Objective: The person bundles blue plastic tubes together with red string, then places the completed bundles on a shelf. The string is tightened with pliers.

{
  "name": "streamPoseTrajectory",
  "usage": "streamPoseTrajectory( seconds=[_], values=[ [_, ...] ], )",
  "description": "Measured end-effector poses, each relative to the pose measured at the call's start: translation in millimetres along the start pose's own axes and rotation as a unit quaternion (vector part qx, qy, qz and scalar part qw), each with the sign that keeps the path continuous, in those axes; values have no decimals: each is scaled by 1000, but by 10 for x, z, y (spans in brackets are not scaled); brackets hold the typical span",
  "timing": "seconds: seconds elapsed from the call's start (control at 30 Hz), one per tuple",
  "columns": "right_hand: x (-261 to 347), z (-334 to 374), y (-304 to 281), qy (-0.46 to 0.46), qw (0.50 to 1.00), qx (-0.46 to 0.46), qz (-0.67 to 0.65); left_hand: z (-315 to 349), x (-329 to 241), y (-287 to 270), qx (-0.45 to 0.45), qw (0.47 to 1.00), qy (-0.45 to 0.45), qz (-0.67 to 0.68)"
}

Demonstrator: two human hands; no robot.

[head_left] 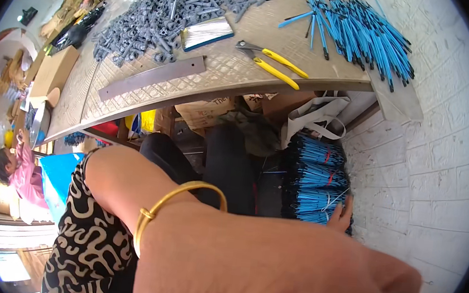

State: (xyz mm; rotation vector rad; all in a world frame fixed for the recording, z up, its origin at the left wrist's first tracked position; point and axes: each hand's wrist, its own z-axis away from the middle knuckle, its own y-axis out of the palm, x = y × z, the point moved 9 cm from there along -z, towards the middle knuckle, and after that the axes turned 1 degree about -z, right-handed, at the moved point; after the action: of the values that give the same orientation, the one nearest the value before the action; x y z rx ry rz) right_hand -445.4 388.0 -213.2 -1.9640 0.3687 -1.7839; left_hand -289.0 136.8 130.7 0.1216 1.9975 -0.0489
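Note:
My left hand point(268, 263), with a gold bangle point(149, 214) at its wrist, stretches across the foreground, very close. Its fingers look curled under at the right; whatever they may hold is hidden. Beyond it my right hand point(342, 214) shows only by a few outstretched fingers, set against bundles of thin blue rods with black ends point(319, 180). These bundles are stacked below the table's right end, by the wall. Red ties show on some, and a thin white strip point(335, 199) lies across the one beside my right fingertips.
The worktable point(242, 65) carries a heap of grey plastic parts point(162, 18), a shallow box of thin pale pieces point(207, 33), yellow-handled cutters point(273, 63), a flat metal bar point(153, 77) and loose blue rods point(364, 34). A white brick wall point(413, 164) bounds the right.

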Motion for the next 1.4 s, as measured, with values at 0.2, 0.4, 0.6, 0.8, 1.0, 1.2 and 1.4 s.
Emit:
streamPoseTrajectory(
  seconds=[0.2, 0.4, 0.6, 0.8, 1.0, 1.2, 1.4],
  values=[
    [2636, -421, 672, -313, 945, 66, -76, 334, -359, -375, 52, 991, 43, 116],
    [3880, -1219, 1788, -413, 905, 86, 48, 982, -950, -982, 152, 954, 114, 232],
    [3741, -2052, 2196, -316, 833, 0, 454, 1523, -1400, -1288, 174, 936, 145, 270],
    [3104, -2823, 1951, -241, 789, 2, 565, 981, -1340, -1384, 116, 948, 123, 268],
    [3096, -3065, 1811, -345, 778, -24, 525, 749, -1175, -858, 150, 947, 134, 252],
    [3718, -2228, 1688, -500, 799, 54, 330, 1167, -235, -835, 183, 979, 83, -34],
    [4393, -761, 2149, -357, 914, 181, 71, 1562, 308, -2007, -212, 959, -186, -30]
  ],
)
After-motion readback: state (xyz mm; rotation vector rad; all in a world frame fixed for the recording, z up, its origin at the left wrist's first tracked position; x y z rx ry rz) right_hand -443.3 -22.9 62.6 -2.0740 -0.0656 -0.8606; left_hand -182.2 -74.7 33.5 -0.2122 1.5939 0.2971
